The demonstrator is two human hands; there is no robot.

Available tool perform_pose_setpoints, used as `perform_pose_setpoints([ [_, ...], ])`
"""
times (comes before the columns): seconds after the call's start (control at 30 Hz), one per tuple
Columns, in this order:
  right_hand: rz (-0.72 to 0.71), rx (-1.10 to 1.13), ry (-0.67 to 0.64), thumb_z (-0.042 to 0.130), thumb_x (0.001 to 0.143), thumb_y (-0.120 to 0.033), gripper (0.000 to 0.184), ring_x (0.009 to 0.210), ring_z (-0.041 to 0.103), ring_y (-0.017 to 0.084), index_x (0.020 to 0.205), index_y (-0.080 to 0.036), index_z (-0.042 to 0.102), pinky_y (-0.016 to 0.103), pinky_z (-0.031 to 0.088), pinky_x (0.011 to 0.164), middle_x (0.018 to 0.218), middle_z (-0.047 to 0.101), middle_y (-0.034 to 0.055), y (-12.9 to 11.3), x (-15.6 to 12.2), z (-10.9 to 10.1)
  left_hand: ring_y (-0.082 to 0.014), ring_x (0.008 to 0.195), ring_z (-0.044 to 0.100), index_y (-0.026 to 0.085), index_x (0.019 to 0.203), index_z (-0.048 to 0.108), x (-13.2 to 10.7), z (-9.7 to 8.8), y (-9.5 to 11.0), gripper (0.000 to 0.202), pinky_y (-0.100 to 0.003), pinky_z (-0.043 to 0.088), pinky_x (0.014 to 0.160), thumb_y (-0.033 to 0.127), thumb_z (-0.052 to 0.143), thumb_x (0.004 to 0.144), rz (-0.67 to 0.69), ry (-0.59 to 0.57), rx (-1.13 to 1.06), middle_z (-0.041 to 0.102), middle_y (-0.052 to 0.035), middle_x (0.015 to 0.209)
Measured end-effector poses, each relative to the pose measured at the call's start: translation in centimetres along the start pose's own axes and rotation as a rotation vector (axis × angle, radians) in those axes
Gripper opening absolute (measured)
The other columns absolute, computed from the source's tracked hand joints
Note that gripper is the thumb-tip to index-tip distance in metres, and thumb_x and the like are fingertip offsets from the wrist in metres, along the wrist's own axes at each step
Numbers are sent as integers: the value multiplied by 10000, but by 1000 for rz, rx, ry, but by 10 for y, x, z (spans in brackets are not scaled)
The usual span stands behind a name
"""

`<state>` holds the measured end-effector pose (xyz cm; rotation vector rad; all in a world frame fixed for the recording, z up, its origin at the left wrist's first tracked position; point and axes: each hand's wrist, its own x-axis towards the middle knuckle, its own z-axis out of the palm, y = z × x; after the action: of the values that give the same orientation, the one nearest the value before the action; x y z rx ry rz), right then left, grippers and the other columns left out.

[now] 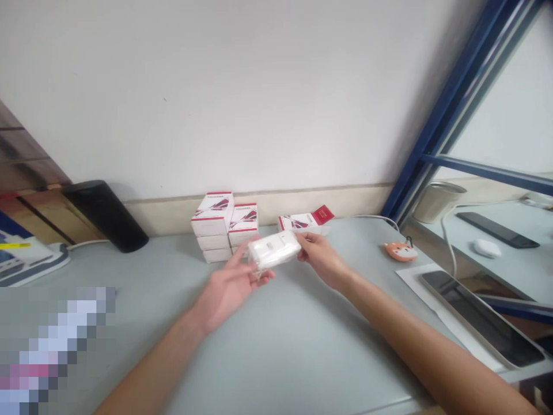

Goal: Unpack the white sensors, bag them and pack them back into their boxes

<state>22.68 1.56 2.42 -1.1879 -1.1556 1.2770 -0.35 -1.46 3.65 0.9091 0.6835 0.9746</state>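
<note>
Between my two hands, above the table, is a white rectangular device in clear plastic wrap (275,249); its exact kind I cannot make out. My left hand (231,287) grips the left end, fingers above and below it. The fingers of my right hand (322,256) pinch the right end. Just behind it lies a white and red box (298,222) with its red flap raised. To the left stand several similar closed boxes (212,214) in two stacks.
A black cylinder (108,216) stands at the back left. On the right are an orange animal-shaped case (401,251) and a phone-like dark-screened device (479,317) on white paper. A blue-framed mirror (432,158) leans at the right. The wall closes off the back.
</note>
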Motion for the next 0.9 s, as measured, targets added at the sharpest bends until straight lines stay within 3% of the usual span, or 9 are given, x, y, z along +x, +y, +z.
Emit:
perform_pose_setpoints([
  [0.1,12,73,-27,769,766,-598,418,644,450,143,755,-206,624,312,411,652,640,501,-19,0,0,1,-245,988,718,353,1485,519,-4,0,-2,723,-445,525,1012,252,817,835,21,-7,185,732,-59,1126],
  [0.27,14,96,30,767,786,-572,387,648,439,142,820,-207,645,318,399,678,655,507,-22,-1,-4,4,-232,904,734,314,1503,433,-2,2,-6,723,-433,541,949,501,771,892,35,51,394,734,-71,1047],
  [0.43,-30,113,104,740,826,-561,380,628,403,139,765,-229,568,314,356,661,629,468,-38,-1,-5,7,-213,974,695,243,1285,539,2,1,-13,680,-310,534,819,610,825,789,195,152,546,684,-106,1226],
  [0.6,6,153,89,736,850,-487,337,646,390,139,745,-232,543,316,384,686,669,471,-29,0,-8,9,-182,848,654,222,1094,551,1,1,-15,551,-258,481,683,639,781,815,289,118,625,692,-69,1078],
  [0.77,67,312,39,791,787,-384,272,653,364,125,758,-224,572,307,410,705,718,455,-34,0,-8,10,-168,715,619,223,988,565,0,-1,-17,488,-253,423,618,689,668,883,262,150,757,665,-13,807],
  [0.9,24,227,54,778,798,-472,325,634,391,125,779,-226,566,303,363,660,661,457,-47,5,-6,12,-175,686,632,212,909,623,1,-2,-19,540,-277,466,666,741,517,940,225,226,764,707,-29,760],
])
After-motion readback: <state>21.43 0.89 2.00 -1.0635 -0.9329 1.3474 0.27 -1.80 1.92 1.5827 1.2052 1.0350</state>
